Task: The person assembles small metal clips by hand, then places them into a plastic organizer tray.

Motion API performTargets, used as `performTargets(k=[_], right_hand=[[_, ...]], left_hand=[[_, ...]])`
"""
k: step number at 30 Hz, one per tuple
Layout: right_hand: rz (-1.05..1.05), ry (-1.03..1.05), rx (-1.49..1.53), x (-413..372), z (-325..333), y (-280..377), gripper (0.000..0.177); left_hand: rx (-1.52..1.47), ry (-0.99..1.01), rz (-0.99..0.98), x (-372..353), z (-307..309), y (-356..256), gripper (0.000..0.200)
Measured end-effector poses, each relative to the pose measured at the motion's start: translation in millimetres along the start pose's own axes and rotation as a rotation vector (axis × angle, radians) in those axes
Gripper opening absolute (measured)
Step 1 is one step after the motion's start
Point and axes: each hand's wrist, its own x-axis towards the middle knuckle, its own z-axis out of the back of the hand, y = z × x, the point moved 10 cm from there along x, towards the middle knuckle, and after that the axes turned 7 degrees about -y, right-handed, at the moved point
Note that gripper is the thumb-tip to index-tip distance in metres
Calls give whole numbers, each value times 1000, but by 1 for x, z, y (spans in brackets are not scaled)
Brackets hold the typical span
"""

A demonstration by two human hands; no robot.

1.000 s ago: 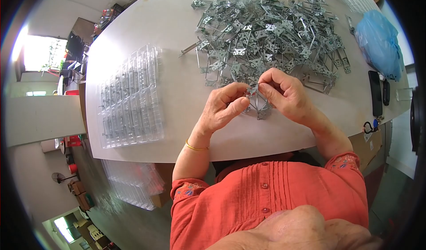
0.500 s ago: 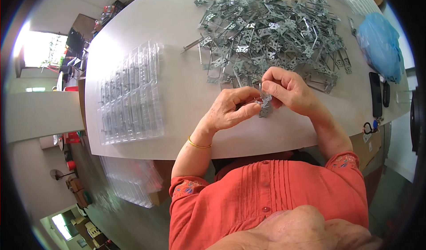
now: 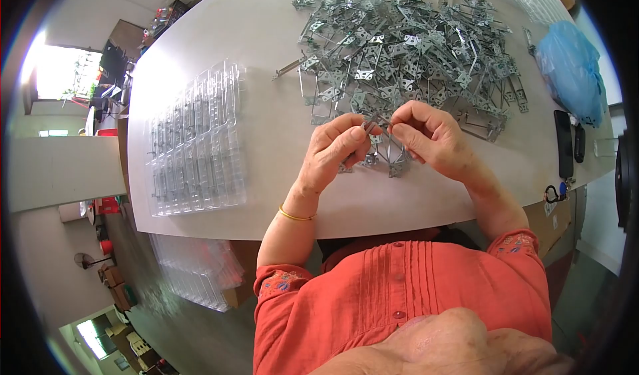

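Observation:
My left hand (image 3: 339, 148) pinches one end of a small metal bracket (image 3: 377, 124) between thumb and forefinger. At the bracket's other end, my right hand (image 3: 429, 138) is closed with its fingertips on the metal. Under and just below the hands, more metal brackets (image 3: 397, 167) lie on the table, partly hidden by my fingers. A large heap of silvery brackets with thin rods (image 3: 406, 48) spreads beyond both hands.
Clear plastic trays (image 3: 196, 142) holding metal parts lie at the left of the white table (image 3: 279, 212). A blue plastic bag (image 3: 569, 72), a black phone (image 3: 564, 143) and keys (image 3: 558, 191) are at the right. More clear trays (image 3: 193, 268) stand below the table's left edge.
My left hand has moved up and slightly left, turning its fingers upward. The held metal is now higher, and brackets on the table below the hands have come into view.

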Motion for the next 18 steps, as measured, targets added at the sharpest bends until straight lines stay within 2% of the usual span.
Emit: performTargets(k=[7, 12, 16, 18], right_hand=[[-152, 31, 73, -6, -5, -4, 13], [-172, 61, 182, -6, -7, -8, 18], [-205, 24, 222, -6, -11, -9, 21], [-224, 72, 301, -5, -14, -10, 21]], left_hand=[[112, -2, -22, 1, -3, -2, 43], [285, -2, -46, -1, -5, 3, 39], [430, 56, -190, -2, -9, -14, 37], [500, 98, -290, -3, -14, -17, 37]])
